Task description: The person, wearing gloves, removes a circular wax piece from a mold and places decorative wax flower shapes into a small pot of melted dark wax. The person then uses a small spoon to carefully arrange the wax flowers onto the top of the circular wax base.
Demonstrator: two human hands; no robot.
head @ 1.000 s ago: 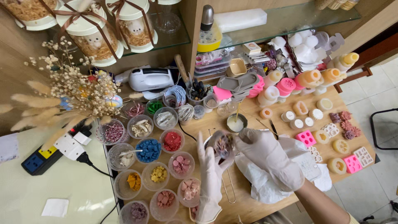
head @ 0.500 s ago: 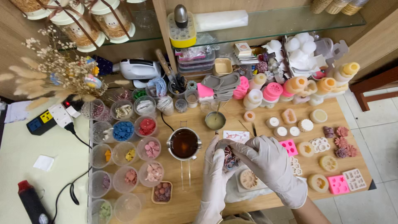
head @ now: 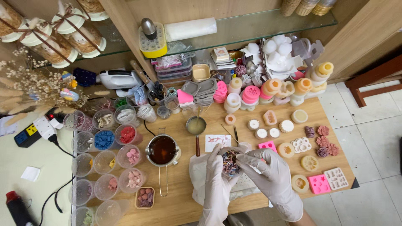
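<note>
1. A small craft workshop, seemingly for wax or soap casting: a crowded wooden worktable (head: 188, 201) under a glass shelf (head: 259, 25)
2. Rows of clear plastic cups of coloured bits (head: 104, 140)
3. A steel melting pot of dark amber liquid (head: 162, 150)
4. Pink silicone moulds (head: 319, 184) beside small cast flower shapes (head: 323, 141)

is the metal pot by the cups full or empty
Filled, though not to the brim: dark brown liquid covers the inside of the metal pot, standing upright on the table beside the cups.
</note>
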